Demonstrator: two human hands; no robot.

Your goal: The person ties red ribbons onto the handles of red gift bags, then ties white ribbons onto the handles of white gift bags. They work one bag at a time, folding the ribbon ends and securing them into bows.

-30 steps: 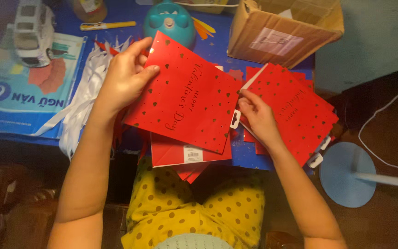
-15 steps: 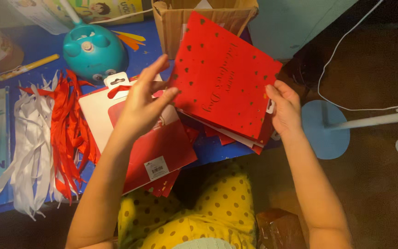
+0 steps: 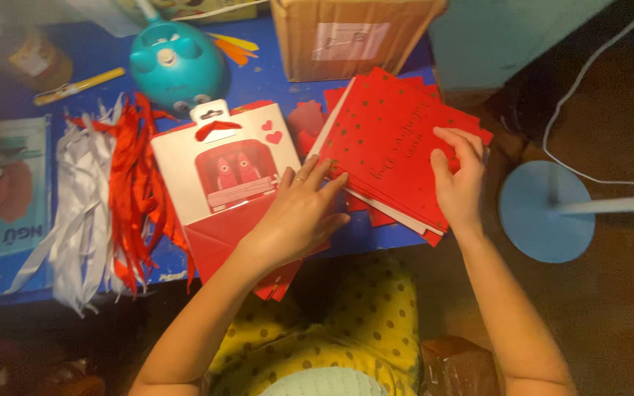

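A stack of flat red paper bags with dark dots (image 3: 394, 150) lies on the blue table (image 3: 258, 81) at its right edge. My right hand (image 3: 458, 180) rests flat on the stack's right side, fingers spread. My left hand (image 3: 299, 213) lies palm down with its fingertips touching the stack's left edge. Under my left hand is a white and red card package (image 3: 225, 172) on several folded red bags (image 3: 221, 246).
Red ribbons (image 3: 137, 183) and white ribbons (image 3: 78, 209) lie at the left. A teal round toy (image 3: 177, 66) and a cardboard box (image 3: 350, 33) stand at the back. A blue book (image 3: 9, 198) is far left. A fan base (image 3: 547, 213) sits on the floor at right.
The red dotted bag that both hands held up has come down onto the stack at the table's right edge. Both hands now lie flat on the bags.
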